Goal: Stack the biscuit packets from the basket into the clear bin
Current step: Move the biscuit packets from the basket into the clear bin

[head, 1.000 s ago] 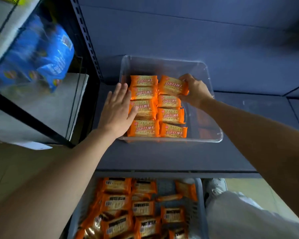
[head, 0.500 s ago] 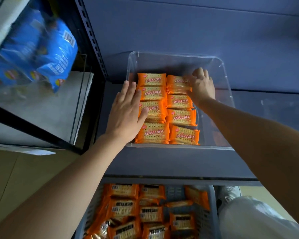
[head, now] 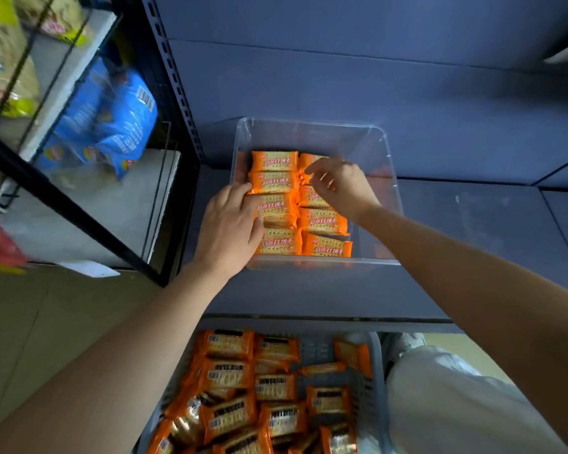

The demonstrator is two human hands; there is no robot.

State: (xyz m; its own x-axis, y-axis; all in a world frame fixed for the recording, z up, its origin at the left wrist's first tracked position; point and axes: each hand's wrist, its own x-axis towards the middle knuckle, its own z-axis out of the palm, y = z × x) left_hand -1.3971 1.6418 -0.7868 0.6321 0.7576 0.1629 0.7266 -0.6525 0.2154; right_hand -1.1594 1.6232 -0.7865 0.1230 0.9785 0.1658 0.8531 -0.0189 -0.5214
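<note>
Orange packets bear the flat left hand; right hand hovers loose, empty.

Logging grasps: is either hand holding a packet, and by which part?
Left hand only presses the stacked packets from the left. Right hand blurs over the far right packet; grip cannot be told.
</note>
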